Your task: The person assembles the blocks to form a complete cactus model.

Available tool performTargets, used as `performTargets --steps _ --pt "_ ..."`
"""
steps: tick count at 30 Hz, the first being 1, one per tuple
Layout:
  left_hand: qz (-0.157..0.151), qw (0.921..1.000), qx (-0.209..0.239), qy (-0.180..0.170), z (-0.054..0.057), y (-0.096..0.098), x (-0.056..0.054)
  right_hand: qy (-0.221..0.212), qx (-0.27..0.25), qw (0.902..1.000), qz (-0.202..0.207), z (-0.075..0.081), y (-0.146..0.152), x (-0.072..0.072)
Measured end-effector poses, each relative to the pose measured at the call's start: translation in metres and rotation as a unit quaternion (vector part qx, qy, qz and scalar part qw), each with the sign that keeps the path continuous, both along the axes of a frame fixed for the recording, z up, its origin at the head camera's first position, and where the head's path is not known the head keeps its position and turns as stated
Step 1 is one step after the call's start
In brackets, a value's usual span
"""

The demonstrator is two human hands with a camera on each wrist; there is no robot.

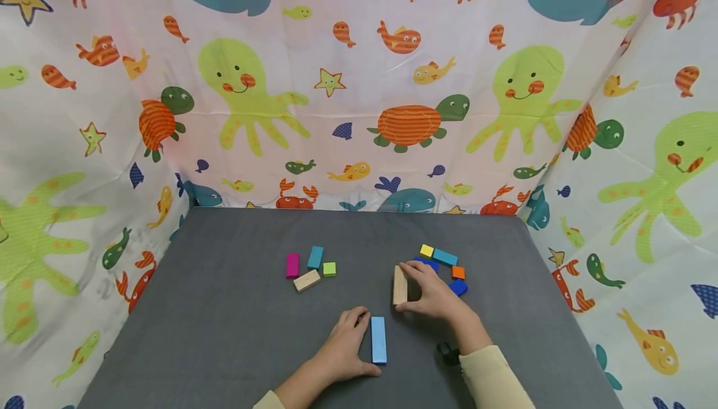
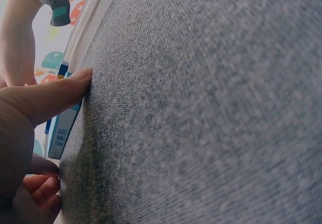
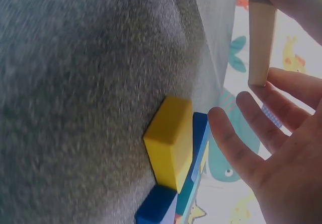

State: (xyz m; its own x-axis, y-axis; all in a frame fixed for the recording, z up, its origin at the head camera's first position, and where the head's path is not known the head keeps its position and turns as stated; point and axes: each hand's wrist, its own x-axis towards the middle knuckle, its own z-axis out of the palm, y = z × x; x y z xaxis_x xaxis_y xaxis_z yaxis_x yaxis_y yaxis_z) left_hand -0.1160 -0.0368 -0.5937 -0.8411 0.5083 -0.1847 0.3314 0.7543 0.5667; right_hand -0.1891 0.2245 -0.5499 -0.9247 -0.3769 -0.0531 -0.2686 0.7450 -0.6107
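– Hands first: what does each one have?

– The right hand (image 1: 434, 293) pinches a plain wooden block (image 1: 400, 285) by its ends, thumb at the near one and fingertips at the far one; the right wrist view shows the other fingers reaching out fairly straight. I can't tell whether that block touches the counter (image 1: 247, 334)

– And the left hand (image 1: 343, 345)?

– Relaxed and part-open beside the light blue block (image 1: 378, 340): the thumb lies just by its near end, the fingers by its far left corner. I see no firm grip, and whether skin touches block I can't tell

– So where are those two blocks?

– Near the middle of the grey counter, the light blue one closer to the person, the wooden one farther off and a little to the right

– What else lies about?

– On the left, a loose group: magenta block (image 1: 293, 266), teal block (image 1: 315, 257), green cube (image 1: 329, 269) and another wooden block, tilted (image 1: 306, 281). By the right hand, a small yellow block (image 1: 426, 251), a bright blue block (image 1: 445, 257), an orange block (image 1: 458, 272) and a dark blue block (image 1: 458, 287)

– And behind the counter?

– A curtain (image 1: 342, 110) printed with sea animals
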Motion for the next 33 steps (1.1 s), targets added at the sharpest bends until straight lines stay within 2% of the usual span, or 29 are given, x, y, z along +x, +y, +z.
performTargets --steps 13,23,33 --pt "0.018 0.9997 0.008 -0.013 0.002 0.002 0.0 -0.004 -0.011 0.9997 0.021 -0.011 -0.02 -0.005" --pt "0.016 0.9998 0.013 -0.005 -0.001 0.002 -0.001 -0.016 -0.005 0.9989 0.045 -0.02 -0.029 -0.006" --pt "0.023 0.9995 0.015 -0.015 0.002 0.002 0.001 -0.03 -0.011 0.998 0.055 -0.025 -0.037 -0.006"
